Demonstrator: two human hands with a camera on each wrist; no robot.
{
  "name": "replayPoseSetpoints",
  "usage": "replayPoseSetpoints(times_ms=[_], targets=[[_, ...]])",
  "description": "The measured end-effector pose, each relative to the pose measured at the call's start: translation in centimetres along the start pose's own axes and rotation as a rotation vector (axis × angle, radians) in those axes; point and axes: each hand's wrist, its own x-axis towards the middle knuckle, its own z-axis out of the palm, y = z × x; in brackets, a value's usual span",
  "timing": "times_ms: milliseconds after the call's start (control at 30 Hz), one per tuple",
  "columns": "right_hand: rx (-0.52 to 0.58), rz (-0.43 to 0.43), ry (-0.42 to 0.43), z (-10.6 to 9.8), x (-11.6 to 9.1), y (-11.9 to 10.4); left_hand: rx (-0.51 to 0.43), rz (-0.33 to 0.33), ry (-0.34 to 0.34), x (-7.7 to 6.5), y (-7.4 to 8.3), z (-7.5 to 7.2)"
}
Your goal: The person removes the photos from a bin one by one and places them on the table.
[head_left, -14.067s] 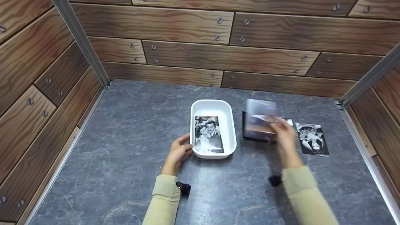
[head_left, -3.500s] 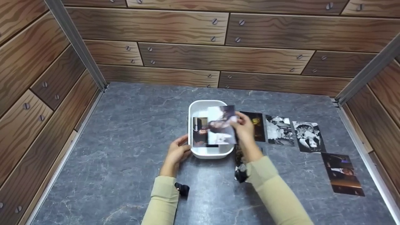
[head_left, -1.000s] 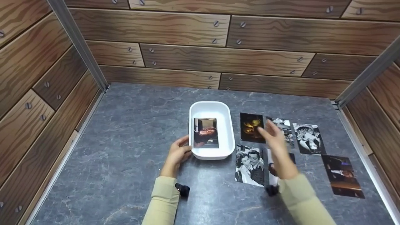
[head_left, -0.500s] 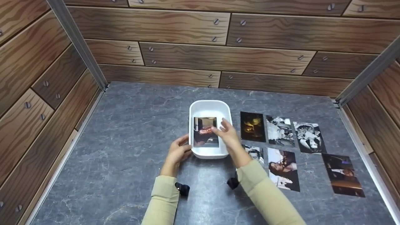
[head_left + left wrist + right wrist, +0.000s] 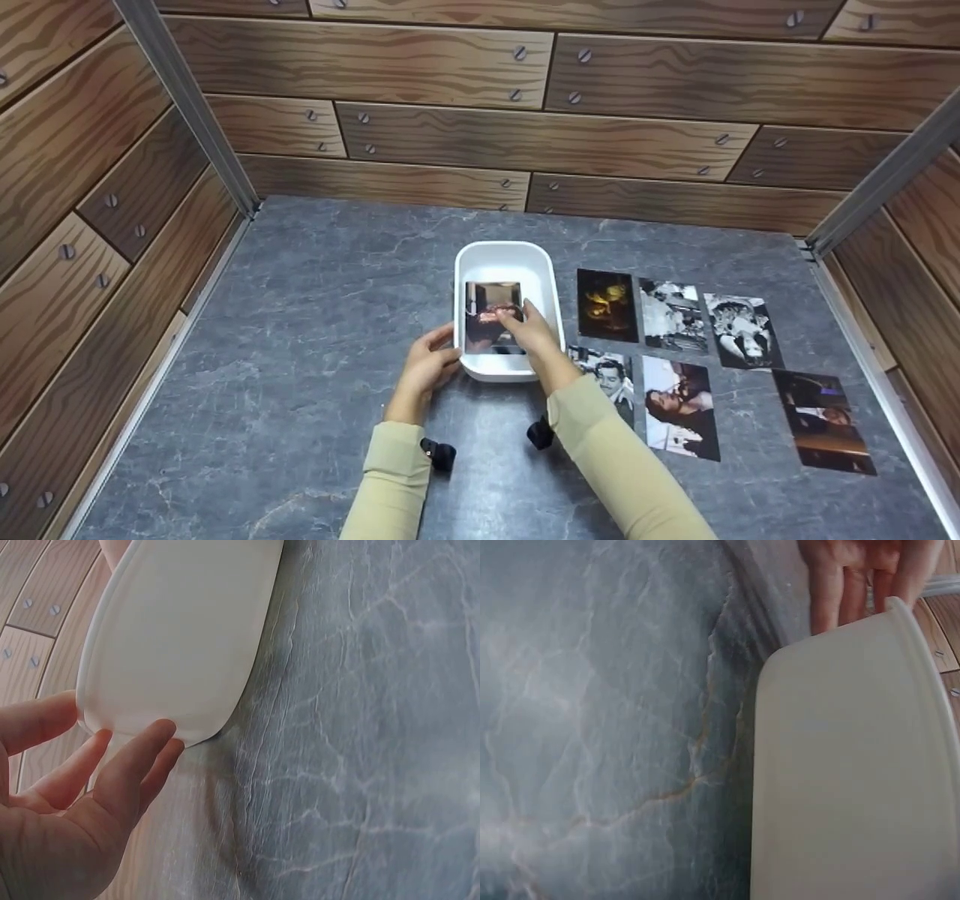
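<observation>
In the head view a white plastic tub (image 5: pixel 504 366) stands on the grey table, a dark photo with a red patch (image 5: pixel 487 334) lying inside. My left hand (image 5: pixel 424 371) is at the tub's front left corner. In the left wrist view this left hand (image 5: pixel 82 802) touches the outer wall with nearly straight fingers, its thumb by the rim. My right hand (image 5: pixel 536 337) reaches over the tub's right wall. Its thumb lies on the photo's face and its fingers are at the photo's right edge; their tips are partly hidden. Only the tub's outer wall (image 5: pixel 847 765) fills the right wrist view.
To the right lie a dark yellowish photo (image 5: pixel 606 304), a black-and-white crowd photo (image 5: pixel 673 319), a black-and-white portrait (image 5: pixel 742 334), a colour photo of a person (image 5: pixel 681 409), a brownish photo (image 5: pixel 823 420) and a couple's photo (image 5: pixel 611 382), partly behind my right arm. Wood-patterned panels (image 5: pixel 450 135) enclose the table.
Several photos have come to lie in rows on the right; the couple's photo was in the tub earlier. My right hand has swung left from those rows to the tub's photo. The left hand stayed.
</observation>
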Motion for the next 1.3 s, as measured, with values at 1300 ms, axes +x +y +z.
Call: replayPoseSetpoints(times_ms=[1300], targets=[[0.539,-0.189,0.243,-5.6,-3.2,-4.7,-0.014,0.016,-0.012,0.1,-0.2,-0.2]])
